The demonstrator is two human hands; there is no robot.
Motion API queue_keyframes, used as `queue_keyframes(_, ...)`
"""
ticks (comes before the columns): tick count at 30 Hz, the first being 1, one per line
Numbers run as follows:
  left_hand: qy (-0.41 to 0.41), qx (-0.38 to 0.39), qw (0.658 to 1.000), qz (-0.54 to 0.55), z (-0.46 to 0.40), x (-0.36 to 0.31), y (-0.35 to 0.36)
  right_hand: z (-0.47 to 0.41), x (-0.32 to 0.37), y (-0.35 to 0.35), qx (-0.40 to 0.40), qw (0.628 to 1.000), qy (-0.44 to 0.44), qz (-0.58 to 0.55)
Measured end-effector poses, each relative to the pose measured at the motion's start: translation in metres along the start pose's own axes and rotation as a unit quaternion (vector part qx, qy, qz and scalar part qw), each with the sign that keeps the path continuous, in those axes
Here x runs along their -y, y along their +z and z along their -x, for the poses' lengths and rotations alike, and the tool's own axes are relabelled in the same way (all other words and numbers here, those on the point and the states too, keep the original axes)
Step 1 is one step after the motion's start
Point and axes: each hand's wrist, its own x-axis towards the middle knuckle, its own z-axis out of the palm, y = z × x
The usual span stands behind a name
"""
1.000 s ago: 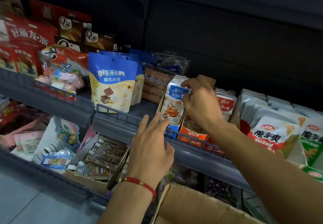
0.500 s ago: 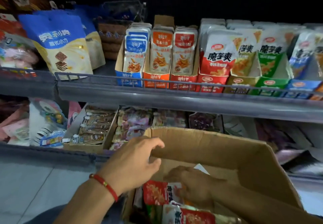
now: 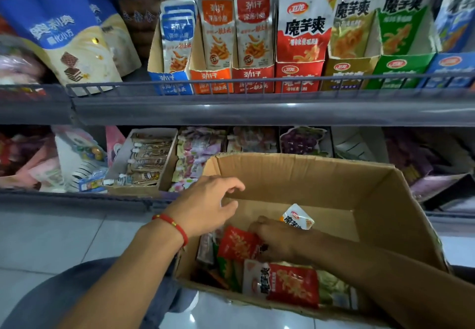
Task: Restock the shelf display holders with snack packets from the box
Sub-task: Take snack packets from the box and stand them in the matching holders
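A brown cardboard box (image 3: 334,187) stands open in front of the shelf, with several snack packets (image 3: 290,285) loose inside. My right hand (image 3: 279,245) reaches down into it, fingers curled among the packets. A white-and-orange packet (image 3: 298,217) stands up at its fingertips, and a red packet (image 3: 237,245) lies just left of them. My left hand (image 3: 205,208), with a red wrist cord, hovers over the box's left wall, fingers loosely bent, holding nothing. On the upper shelf stand display holders: blue (image 3: 171,83), orange (image 3: 210,82), red (image 3: 253,79), all filled with packets.
Larger holders, red (image 3: 298,78), yellow (image 3: 347,74) and green (image 3: 398,69), stand further right behind the grey shelf rail (image 3: 231,82). Blue wafer bags (image 3: 64,35) stand at the left. The lower shelf holds a tray of small tubes (image 3: 146,161) and sweets. The floor is pale tile.
Both hands left the upper shelf's holders and came down to the box. My right hand went inside among the packets, and the view dropped and moved closer.
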Motion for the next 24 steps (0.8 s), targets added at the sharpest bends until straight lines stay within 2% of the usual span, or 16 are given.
queue_keyframes(3, 0.01, 0.002, 1.0, 0.001, -0.002, -0.001, 0.003, 0.012, 0.001, -0.006, 0.02, 1.0, -0.006, -0.024)
queue_keyframes(6, 0.022, 0.001, 1.0, -0.006, -0.002, -0.003, 0.006, 0.024, 0.0, -0.002, 0.049, 0.999, 0.01, 0.002)
queue_keyframes(10, 0.023, 0.001, 1.0, -0.003, -0.001, -0.006, 0.007, 0.035, -0.01, 0.003, 0.019, 0.999, 0.029, 0.014)
queue_keyframes(14, 0.02, 0.008, 1.0, -0.001, -0.002, -0.008, 0.01, 0.052, -0.029, -0.008, -0.005, 0.997, 0.059, -0.045)
queue_keyframes(20, 0.013, 0.022, 1.0, -0.016, -0.004, -0.012, 0.016, 0.066, -0.028, 0.008, 0.082, 0.991, 0.083, -0.069)
queue_keyframes(24, -0.002, 0.032, 0.999, -0.001, -0.006, -0.009, 0.019, 0.067, -0.027, -0.006, 0.014, 0.992, 0.1, -0.081)
